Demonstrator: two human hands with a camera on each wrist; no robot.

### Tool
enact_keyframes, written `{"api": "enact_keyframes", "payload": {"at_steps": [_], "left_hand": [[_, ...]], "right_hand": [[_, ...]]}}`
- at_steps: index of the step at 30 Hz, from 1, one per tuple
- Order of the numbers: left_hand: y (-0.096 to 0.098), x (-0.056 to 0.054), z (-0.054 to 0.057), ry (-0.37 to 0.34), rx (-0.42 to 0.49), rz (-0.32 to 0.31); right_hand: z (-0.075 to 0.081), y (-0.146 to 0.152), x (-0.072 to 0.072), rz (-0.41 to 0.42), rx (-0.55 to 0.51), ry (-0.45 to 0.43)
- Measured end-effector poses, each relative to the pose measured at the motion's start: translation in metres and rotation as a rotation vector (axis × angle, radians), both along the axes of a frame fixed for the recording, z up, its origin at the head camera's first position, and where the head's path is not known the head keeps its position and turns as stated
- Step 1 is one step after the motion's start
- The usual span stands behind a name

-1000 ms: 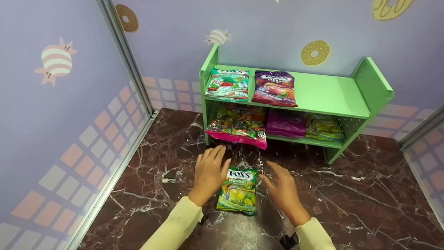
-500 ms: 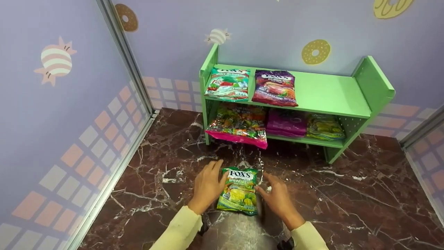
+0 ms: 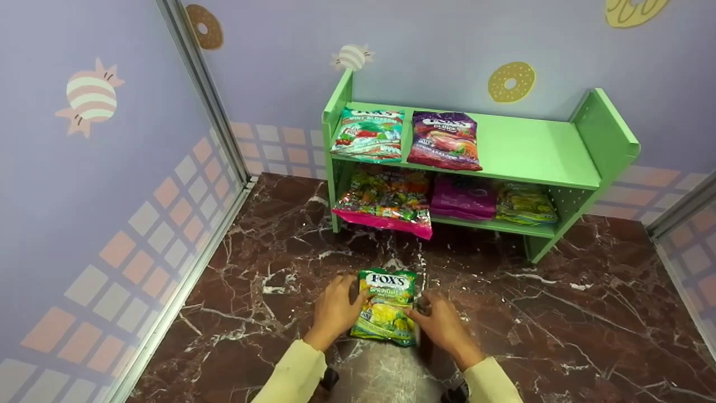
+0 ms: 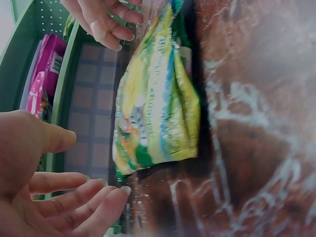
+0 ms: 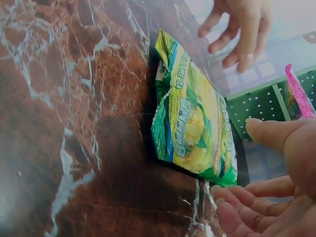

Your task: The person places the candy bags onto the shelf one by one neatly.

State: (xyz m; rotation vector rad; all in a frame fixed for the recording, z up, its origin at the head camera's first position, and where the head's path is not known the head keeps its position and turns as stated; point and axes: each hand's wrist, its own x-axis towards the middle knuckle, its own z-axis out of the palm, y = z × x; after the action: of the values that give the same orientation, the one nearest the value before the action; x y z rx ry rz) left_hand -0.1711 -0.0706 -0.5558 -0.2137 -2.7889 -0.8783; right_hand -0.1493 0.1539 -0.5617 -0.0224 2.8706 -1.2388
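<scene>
A green and yellow Fox's candy bag (image 3: 385,308) lies face up on the dark marbled surface, between both hands. My left hand (image 3: 335,307) is at its left edge, thumb over the bag's side and the other fingers beside it. On the other side my right hand (image 3: 439,322) has its thumb tip over the right edge, fingers loosely bent beside it. In the left wrist view the left hand (image 4: 64,187) shows a gap between thumb and fingers, close to the bag (image 4: 153,103). The right wrist view shows the right hand (image 5: 276,177) likewise spread, fingertips right at the bag's corner.
Beyond the hands stands a green two-tier shelf (image 3: 531,148). Its top bears a mint candy bag (image 3: 369,134) and a purple berries bag (image 3: 444,141). Below are a pink-edged candy bag (image 3: 386,201), a magenta bag (image 3: 463,198) and a yellow-green bag (image 3: 526,204). Walls (image 3: 279,84) enclose the surface.
Both hands have drawn back toward the body and come lower beside the candy bag. The right hand has also moved left to the bag's edge. The bag has stayed in place.
</scene>
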Motion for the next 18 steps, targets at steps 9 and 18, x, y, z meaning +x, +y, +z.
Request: {"api": "enact_keyframes", "payload": {"at_steps": [9, 18], "left_hand": [[0.0, 0.003, -0.012, -0.1, 0.021, 0.009], [0.002, 0.007, -0.021, -0.193, 0.055, -0.002]], "right_hand": [[-0.003, -0.005, 0.001, 0.013, -0.019, -0.102], [-0.01, -0.01, 0.001, 0.008, -0.084, -0.138]]}}
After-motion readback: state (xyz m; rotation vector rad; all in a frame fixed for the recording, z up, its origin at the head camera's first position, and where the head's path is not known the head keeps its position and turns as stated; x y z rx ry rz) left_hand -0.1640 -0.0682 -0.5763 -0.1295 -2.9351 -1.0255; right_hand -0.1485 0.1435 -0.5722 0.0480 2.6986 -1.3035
